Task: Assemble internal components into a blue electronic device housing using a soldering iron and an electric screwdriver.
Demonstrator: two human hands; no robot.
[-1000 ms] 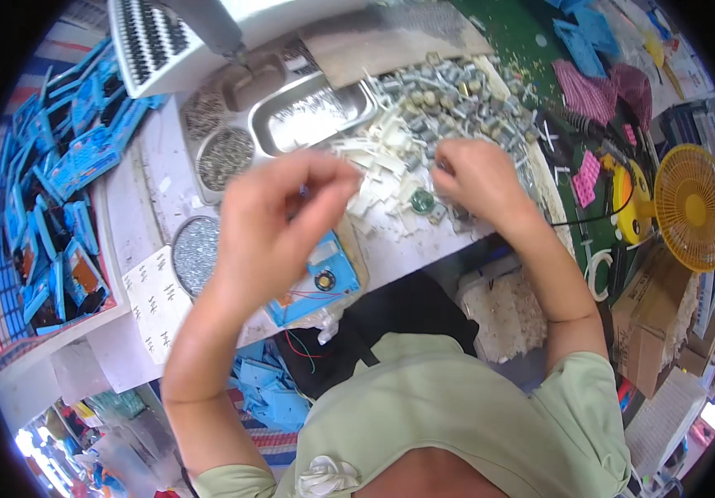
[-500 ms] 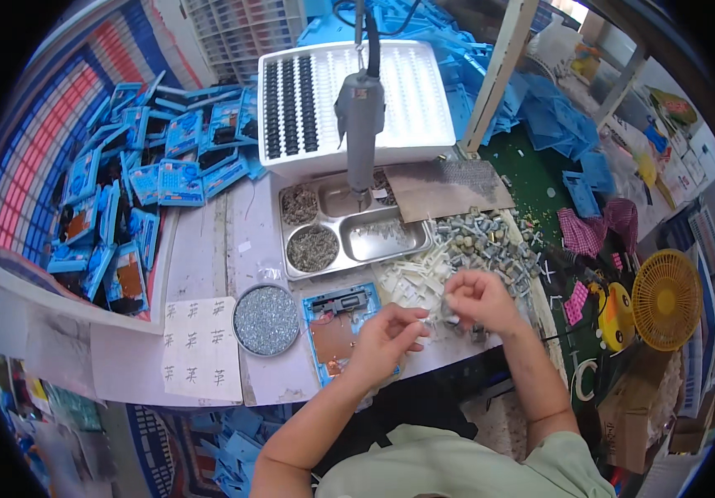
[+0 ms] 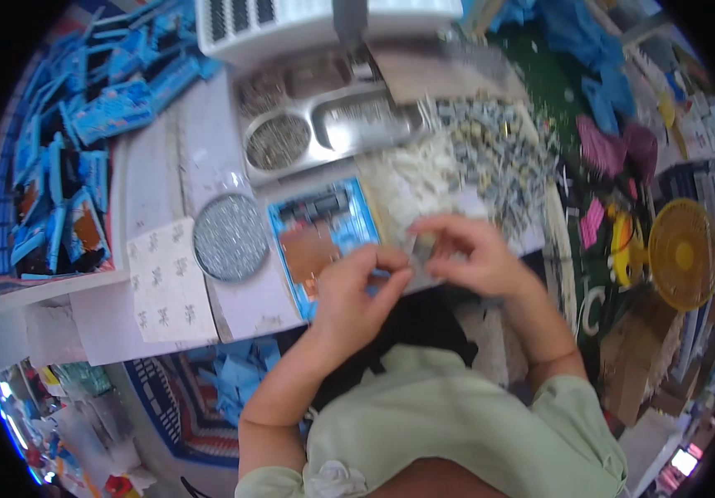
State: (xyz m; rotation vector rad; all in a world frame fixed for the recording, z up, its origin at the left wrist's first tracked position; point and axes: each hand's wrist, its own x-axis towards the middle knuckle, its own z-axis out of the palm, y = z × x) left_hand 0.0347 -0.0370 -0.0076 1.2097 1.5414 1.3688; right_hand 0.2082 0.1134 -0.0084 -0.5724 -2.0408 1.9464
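So — R hand (image 3: 475,259) pinches small grey part (image 3: 424,245), ctr frame; L hand (image 3: 353,289) curled, contents unclear — hides lower R corner of blue case (image 3: 366,214).

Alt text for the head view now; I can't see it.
A person's right hand holds a small, blurred greyish part close to the left hand, which partly hides an open blue casing. Beyond lie white pieces, heaped grey parts and a metal tray.

Right hand (image 3: 472,256) has a small greyish part (image 3: 424,244) pinched, left hand (image 3: 353,292) just beside it, overlapping a blue case (image 3: 364,214). Round dish (image 3: 232,280) of silvery bits (image 3: 230,236) sits off to the left.
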